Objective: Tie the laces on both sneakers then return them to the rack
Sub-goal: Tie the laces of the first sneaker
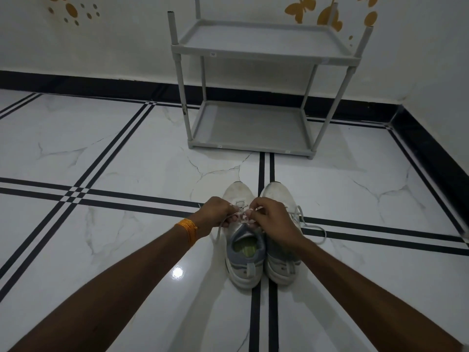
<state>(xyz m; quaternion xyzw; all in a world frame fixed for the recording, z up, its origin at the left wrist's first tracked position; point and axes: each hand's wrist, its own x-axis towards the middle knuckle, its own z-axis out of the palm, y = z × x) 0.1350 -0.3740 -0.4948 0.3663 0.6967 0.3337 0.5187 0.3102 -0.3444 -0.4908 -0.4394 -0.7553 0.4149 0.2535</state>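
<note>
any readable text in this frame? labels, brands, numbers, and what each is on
None can be read.
Small white sticker on the rack top shelf's front rail: dark mark on it, too small to read.
Two small tags on the bottom shelf's front rail: too blurred to read.
Left sneaker and right sneaker: small marks near the heels, not legible.
Wall shapes: butterflies and dots only, no lettering.

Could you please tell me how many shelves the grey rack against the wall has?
2: an upper shelf near the top of the rack and a lower shelf just above the floor. Both are bare; the posts extend higher, out of view.
</note>
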